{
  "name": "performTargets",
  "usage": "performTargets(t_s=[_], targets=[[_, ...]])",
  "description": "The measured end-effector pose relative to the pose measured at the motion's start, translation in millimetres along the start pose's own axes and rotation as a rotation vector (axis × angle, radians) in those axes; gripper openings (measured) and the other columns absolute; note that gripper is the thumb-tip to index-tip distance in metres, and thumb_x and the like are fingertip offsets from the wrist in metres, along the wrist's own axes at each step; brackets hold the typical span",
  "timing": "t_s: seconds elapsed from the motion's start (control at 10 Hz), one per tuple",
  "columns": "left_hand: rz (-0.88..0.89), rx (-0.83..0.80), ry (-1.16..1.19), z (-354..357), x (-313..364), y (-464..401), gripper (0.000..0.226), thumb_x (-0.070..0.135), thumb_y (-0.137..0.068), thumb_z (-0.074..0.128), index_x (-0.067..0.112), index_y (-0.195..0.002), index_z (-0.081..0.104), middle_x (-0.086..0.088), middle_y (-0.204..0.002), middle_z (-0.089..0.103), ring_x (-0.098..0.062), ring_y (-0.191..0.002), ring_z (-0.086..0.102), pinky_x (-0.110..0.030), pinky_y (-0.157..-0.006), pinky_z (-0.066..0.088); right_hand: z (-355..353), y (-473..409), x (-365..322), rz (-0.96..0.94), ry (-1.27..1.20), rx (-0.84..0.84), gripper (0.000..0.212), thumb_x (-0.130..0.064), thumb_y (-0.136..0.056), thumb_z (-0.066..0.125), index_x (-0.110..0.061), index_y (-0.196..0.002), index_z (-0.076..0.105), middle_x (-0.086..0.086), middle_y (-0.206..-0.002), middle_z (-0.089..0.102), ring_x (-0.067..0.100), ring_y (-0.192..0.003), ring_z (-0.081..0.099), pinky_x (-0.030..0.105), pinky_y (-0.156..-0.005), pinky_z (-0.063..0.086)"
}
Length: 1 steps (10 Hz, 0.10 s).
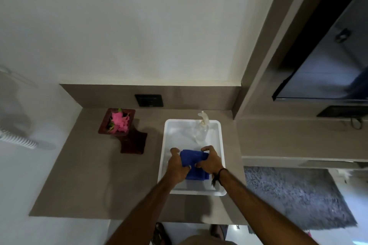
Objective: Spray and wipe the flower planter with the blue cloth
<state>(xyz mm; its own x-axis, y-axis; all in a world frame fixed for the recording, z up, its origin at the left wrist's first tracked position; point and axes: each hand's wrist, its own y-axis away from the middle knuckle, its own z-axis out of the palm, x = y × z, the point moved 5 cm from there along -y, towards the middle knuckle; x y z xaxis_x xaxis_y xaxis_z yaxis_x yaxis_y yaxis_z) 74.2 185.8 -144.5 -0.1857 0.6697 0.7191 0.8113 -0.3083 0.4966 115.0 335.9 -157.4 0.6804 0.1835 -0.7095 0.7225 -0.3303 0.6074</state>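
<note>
A folded blue cloth [194, 162] lies in the near half of a white tray [222, 145]. My left hand [177, 167] grips its left side and my right hand [210, 160] grips its right side. A clear spray bottle [201, 127] with a pale trigger head stands at the tray's far end, beyond my hands. The flower planter [131, 137], dark red-brown with pink flowers [119, 121] in its top, stands on the counter to the left of the tray, apart from both hands.
The brown counter [83, 175] meets the wall, where a dark socket plate [149, 100] sits behind the planter. A television [328, 61] hangs at the right above a shelf. A grey rug [294, 195] covers the floor on the right.
</note>
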Motion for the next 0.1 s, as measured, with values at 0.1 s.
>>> performTargets(t_s=[0.1], targets=[[0.012,-0.021,-0.086,3.2,-7.1,-2.0,0.053,-0.004,-0.082,0.069,0.011,-0.117,0.031,-0.013,-0.114,0.057,-0.016,-0.095,0.056,-0.010,-0.057,0.049,2.4,-0.8,8.7,0.007,0.064,0.039,0.064,0.001,-0.071,0.075,-0.016,-0.123,0.042,0.008,-0.101,0.057,0.026,-0.088,0.059,0.024,-0.058,0.050]])
